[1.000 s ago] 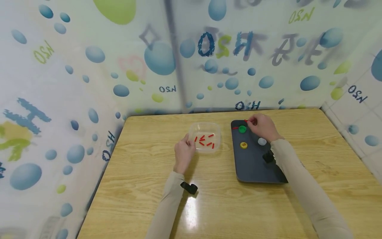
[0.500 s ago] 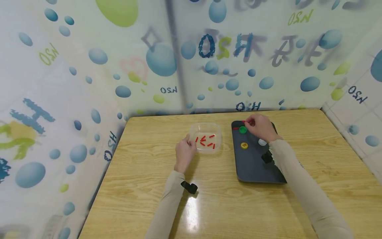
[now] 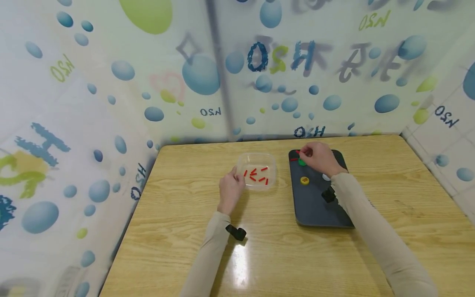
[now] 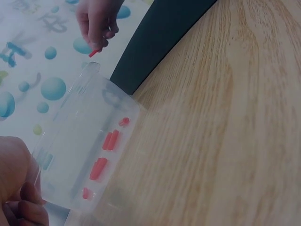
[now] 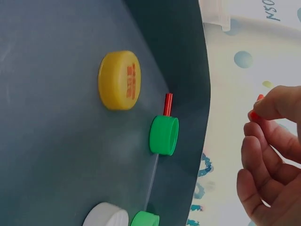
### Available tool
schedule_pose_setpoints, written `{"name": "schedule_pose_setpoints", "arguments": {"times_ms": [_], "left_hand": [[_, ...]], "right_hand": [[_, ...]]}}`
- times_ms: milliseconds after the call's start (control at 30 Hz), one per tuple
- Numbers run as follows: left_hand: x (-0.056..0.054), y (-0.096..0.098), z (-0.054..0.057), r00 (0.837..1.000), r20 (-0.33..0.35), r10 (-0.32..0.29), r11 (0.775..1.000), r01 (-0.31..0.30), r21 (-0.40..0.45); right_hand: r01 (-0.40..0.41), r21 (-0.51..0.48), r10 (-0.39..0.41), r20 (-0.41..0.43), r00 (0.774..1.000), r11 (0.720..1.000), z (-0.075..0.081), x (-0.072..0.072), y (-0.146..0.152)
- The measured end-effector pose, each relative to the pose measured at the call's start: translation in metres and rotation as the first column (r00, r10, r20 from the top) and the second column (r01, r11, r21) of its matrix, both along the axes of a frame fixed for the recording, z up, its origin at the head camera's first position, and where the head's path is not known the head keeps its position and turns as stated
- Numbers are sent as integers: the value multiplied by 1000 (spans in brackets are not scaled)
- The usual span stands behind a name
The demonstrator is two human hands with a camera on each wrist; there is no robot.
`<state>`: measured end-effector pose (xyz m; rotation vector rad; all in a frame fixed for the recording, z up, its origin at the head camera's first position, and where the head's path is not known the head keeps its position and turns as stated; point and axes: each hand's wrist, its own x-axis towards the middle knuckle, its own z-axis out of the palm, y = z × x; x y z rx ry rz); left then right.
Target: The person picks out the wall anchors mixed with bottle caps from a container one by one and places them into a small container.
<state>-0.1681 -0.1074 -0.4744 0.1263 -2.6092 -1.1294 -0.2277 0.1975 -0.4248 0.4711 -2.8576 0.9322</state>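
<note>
My left hand (image 3: 231,192) grips the near-left rim of a clear plastic container (image 3: 256,159), which holds several short red sticks (image 4: 99,168). Between thumb and index finger, my right hand (image 3: 320,159) pinches another red stick (image 5: 254,115), held above the far end of a dark tray (image 3: 320,206). One red stick (image 5: 168,104) lies in the tray against a green bottle cap (image 5: 162,135). A yellow cap (image 5: 117,81) with red print, a white cap (image 5: 106,217) and a second green cap (image 5: 145,219) also sit there. My right hand partly covers the caps in the head view.
Container and tray stand side by side on a wooden table (image 3: 178,231), with a narrow gap between them. The tray has raised walls (image 4: 155,42). Behind the table's far edge rises a patterned wall covering (image 3: 259,103).
My right hand has moved left over the tray's far end, carrying the red stick towards its far-left corner. My left hand keeps its grip on the container.
</note>
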Motion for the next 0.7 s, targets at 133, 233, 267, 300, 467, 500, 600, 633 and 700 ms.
{"name": "schedule_pose_setpoints", "arguments": {"times_ms": [133,233,267,300,467,500,600,633,700], "left_hand": [[0,0,0,1000,-31,2,1000,-3,-20],[0,0,0,998,-58,-11,999,9,-39],[0,0,0,998,-64,-15,999,12,-44],[0,0,0,997,-69,-20,999,17,-45],[-1,-1,-1,998,-55,-33,999,32,-25],[-1,-1,-1,998,-54,-31,999,30,-29],[-1,-2,-1,998,-51,-32,999,30,-37],[0,-3,-1,998,-49,-32,999,30,-35],[0,-3,-1,999,-44,-27,999,26,-29]], "right_hand": [[-21,-18,21,28,999,1000,1,0,-6],[-32,-30,33,31,999,999,1,0,-11],[-36,-32,37,27,999,999,1,-1,-13],[-38,-30,38,23,999,999,1,-1,-15],[-59,-22,60,23,998,998,1,-2,-29],[-59,-20,60,29,998,998,1,-2,-32],[-67,-22,68,46,997,998,3,-2,-41],[-70,-19,71,50,996,997,3,-2,-44],[-76,-13,77,58,995,997,4,-3,-49]]}}
